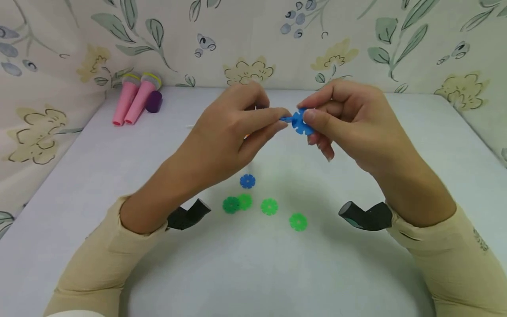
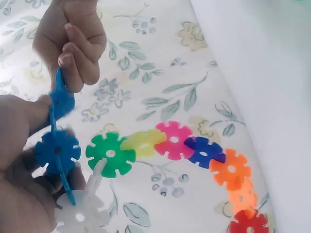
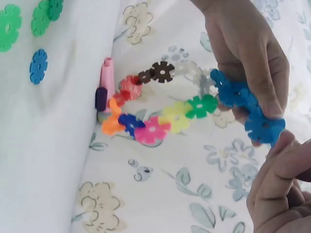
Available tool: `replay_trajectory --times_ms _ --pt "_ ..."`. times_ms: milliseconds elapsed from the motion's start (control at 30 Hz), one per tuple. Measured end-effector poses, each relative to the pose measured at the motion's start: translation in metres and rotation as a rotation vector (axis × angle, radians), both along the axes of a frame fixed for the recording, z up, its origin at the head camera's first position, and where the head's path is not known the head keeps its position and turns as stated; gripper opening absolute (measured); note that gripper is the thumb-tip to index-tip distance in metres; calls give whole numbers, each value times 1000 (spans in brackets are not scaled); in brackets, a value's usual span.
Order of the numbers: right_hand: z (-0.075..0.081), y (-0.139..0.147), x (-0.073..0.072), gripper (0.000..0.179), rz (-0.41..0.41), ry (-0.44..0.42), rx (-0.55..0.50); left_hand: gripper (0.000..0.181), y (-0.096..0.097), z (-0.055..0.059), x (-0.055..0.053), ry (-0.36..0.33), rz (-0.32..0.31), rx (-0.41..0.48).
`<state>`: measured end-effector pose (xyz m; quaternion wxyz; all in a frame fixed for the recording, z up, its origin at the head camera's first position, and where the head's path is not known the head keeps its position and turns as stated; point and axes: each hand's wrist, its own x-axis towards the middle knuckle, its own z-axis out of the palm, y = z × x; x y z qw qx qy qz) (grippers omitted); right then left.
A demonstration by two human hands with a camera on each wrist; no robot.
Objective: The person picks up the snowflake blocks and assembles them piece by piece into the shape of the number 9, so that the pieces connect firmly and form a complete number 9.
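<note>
In the head view my left hand (image 1: 233, 127) pinches blue notched plastic discs at the end of a linked chain. My right hand (image 1: 352, 116) holds a blue notched disc (image 1: 303, 122) between thumb and fingers, right at that end. The chain hangs from the left hand as a loop, mostly hidden in the head view. In the left wrist view it runs from a blue disc (image 2: 57, 150) through clear, green (image 2: 111, 154), yellow, pink (image 2: 173, 140), dark blue and orange discs. The right wrist view also shows a brown disc (image 3: 162, 72) in it.
On the white table (image 1: 253, 273) lie a blue disc (image 1: 247, 181) and several green discs (image 1: 269, 206). Two pink toy microphones (image 1: 140, 101) and a purple piece (image 1: 154, 102) lie at the back left. Floral cloth (image 1: 253, 39) stands behind the table.
</note>
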<state>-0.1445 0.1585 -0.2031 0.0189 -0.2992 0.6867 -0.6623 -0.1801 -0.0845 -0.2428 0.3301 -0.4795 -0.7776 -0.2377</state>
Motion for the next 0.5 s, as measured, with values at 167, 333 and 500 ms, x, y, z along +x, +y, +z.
replay_trajectory --times_ms 167,333,500 --pt "0 -5 -1 8 11 -69 65 18 0 28 25 -211 -81 -31" --pt "3 -9 1 16 -15 -75 -2 18 2 36 29 -434 -35 -58" --pt "0 -9 -3 18 4 -40 -4 23 2 37 26 -805 -81 38"
